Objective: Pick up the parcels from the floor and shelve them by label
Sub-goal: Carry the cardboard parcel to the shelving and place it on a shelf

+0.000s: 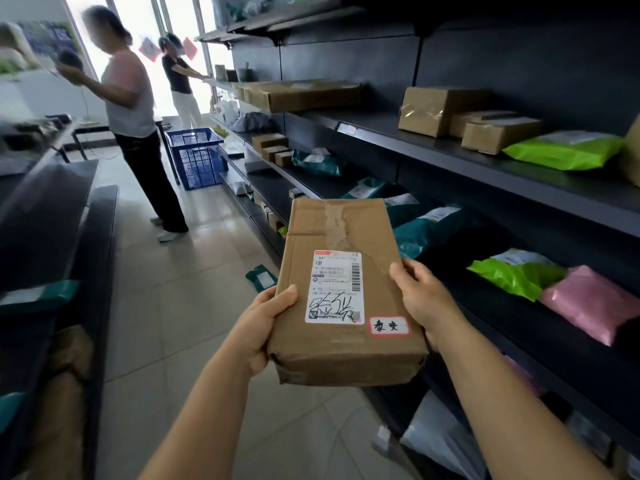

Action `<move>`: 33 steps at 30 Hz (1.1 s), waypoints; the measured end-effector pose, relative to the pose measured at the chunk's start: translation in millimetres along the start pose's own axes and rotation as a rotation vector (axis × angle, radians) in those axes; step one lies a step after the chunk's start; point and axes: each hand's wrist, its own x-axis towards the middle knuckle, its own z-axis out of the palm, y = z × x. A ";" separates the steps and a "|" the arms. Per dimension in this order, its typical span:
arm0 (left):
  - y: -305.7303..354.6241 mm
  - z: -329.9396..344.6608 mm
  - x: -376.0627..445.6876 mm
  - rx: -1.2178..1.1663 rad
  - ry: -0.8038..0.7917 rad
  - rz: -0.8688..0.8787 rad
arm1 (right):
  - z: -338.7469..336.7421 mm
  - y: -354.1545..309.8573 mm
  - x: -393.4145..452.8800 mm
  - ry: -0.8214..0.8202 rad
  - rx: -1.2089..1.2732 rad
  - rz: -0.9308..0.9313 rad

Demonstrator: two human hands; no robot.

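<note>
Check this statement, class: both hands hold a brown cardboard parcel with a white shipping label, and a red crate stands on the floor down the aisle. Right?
Not quite. The head view shows the crate is blue. The left hand and right hand do hold the cardboard parcel with its shipping label.

The tiled aisle floor (194, 299) lies open from six o'clock up toward eleven, with only a small teal bag (262, 278) on it at the foot of the shelving and, farther off at eleven, a standing person (133, 109) and a blue crate (197, 157) narrowing the way. At two o'clock the upper shelf board (450, 157) has a bare stretch between the long flat carton (301, 95) and the stacked brown boxes (464, 116). At three o'clock the green bag (516, 275) and pink bag (592, 303) fill the lower shelf, with dark bare board in front of them.
</note>
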 end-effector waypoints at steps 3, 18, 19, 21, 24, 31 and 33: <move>19.1 -14.0 29.4 0.006 -0.018 0.013 | 23.1 -15.1 24.4 0.007 0.012 -0.019; 206.0 -131.1 211.0 0.058 -0.176 0.058 | 213.9 -107.4 168.0 0.191 -0.019 -0.115; 213.5 -133.2 218.5 0.058 -0.183 0.062 | 219.3 -112.5 174.4 0.194 -0.019 -0.118; 228.4 -139.3 235.9 0.058 -0.195 0.061 | 232.1 -122.9 188.5 0.198 -0.019 -0.124; 254.8 -143.0 265.0 0.085 -0.227 0.059 | 248.1 -142.3 214.0 0.206 -0.016 -0.133; 316.4 -118.5 352.1 0.098 -0.323 0.062 | 253.1 -183.0 294.9 0.199 0.119 -0.204; 334.9 -99.1 382.7 0.106 -0.335 0.074 | 245.5 -196.6 323.6 0.213 0.143 -0.241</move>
